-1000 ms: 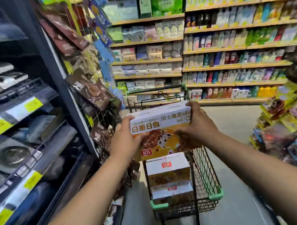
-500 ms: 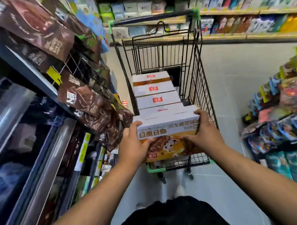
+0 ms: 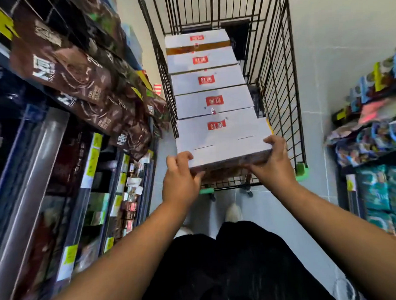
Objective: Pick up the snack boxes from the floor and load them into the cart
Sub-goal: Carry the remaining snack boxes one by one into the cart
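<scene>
Your left hand grips the near-left corner of the snack box: thumb on the white top, fingers curled underneath. Your right hand clamps the near-right corner, fingers curled over the top edge. Box is level at the near end of the wire cart, red label up, just in front of a row of four matching boxes (can't tell if it's resting on anything). Brown snack bags hang on the rack to your left.

White snack box, red logo on top! Black wire cart, green corner bumpers. Brown snack bags and yellow price tags alongside.
</scene>
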{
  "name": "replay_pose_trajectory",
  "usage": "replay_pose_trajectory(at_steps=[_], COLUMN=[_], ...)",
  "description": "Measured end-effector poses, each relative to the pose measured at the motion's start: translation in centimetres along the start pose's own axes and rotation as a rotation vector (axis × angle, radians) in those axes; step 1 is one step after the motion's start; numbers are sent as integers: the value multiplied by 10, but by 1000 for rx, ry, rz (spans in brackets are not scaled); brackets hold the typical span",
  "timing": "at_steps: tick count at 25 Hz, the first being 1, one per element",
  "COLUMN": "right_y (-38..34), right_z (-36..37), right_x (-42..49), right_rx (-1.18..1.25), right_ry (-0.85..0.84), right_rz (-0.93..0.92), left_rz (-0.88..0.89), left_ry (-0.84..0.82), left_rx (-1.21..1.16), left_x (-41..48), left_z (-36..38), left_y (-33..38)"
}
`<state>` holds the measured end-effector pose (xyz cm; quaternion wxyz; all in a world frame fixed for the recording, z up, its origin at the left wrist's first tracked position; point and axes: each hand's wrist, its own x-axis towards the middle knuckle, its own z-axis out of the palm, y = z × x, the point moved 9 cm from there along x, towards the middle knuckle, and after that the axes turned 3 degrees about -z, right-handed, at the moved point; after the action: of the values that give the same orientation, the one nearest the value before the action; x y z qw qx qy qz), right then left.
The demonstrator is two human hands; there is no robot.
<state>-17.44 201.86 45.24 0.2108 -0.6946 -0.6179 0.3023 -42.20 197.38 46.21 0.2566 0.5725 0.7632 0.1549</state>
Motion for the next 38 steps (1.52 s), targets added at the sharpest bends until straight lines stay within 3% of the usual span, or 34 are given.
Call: replay_pose_trajectory(at_steps=[13, 17, 20, 24, 30, 33, 38], right_y=[37, 20, -9, -82, -197, -226, -230], right_z=[38, 18, -18, -91, -212, -277, -357], right_x=[4, 16, 23, 29, 6, -37, -149], right_rx=[-196, -274, -278, -372, -296, -249, -234], right_ry=[-238, -372, -405, -272, 73, 322, 637], right_rz=[-118, -86, -71, -212, -317, -261, -113], left_rz=[-68, -39, 89, 262, 627, 836, 1123], left_ry=[-72, -123, -96, 50, 165, 180, 53], left_rx=[174, 195, 213, 169, 31, -59, -223], left_x=[2, 11, 29, 53, 39, 15, -55], left_z=[36, 16, -27, -110, -217, -264, -285], left_y=[-33, -8, 32, 118, 259, 309, 380])
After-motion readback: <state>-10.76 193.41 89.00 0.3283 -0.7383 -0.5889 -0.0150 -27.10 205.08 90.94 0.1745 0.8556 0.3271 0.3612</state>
